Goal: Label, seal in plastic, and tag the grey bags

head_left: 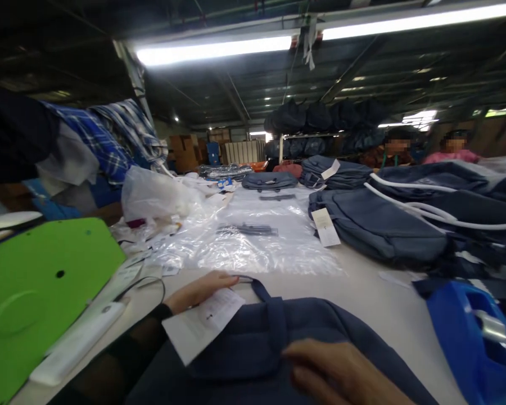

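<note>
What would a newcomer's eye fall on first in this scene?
The bright green board at the left edge stands out most. In front, the right hand lies on a navy bag and the left hand rests on a white paper tag. Clear plastic bags gleam mid-table.

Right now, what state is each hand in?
Left hand: on the white paper tag of the dark blue fabric bag; grip unclear.
Right hand: blurred, on bag, unclear.
</note>
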### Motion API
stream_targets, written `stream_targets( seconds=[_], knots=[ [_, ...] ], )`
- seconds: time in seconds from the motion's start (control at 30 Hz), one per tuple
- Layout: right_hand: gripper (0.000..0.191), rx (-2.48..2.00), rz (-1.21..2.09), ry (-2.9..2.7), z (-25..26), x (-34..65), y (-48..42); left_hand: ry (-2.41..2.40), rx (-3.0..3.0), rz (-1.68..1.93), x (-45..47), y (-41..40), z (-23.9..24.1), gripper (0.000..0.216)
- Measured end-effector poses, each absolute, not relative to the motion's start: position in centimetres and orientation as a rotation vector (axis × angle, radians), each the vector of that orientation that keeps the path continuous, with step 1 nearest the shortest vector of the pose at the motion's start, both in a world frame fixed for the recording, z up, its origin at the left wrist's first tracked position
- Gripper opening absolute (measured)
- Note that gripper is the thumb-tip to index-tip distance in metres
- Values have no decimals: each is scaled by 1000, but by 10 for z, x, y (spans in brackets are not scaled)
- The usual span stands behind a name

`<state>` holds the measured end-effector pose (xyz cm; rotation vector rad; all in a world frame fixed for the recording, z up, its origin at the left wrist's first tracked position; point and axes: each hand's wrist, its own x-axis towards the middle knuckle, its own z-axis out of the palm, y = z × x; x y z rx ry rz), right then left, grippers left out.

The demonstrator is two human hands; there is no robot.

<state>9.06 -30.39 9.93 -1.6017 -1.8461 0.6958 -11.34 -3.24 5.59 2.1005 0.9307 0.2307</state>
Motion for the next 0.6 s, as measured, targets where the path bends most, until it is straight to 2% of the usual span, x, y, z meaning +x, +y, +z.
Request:
stream_targets(
  seconds=[0.1, 0.2, 0.3, 0.4, 0.6],
  knots=[
    [23, -1657, 686, -1798, 86, 88, -255, 933, 2063, 396, -123, -48, 55, 59],
    [12, -1593, 889, -1481, 59, 70, -203, 935, 1957, 580, -137, -61, 48, 75],
    [26, -1550, 1088, -1200, 33, 38, -160, 957, 1765, 685, -150, -66, 37, 82],
    [34, -1465, 1234, -1073, 17, 8, -135, 934, 1601, 742, -166, -74, 31, 78],
    [26, -1179, 1202, -1110, 14, -10, -132, 1142, 1359, 688, -202, -118, 34, 55]
  ],
)
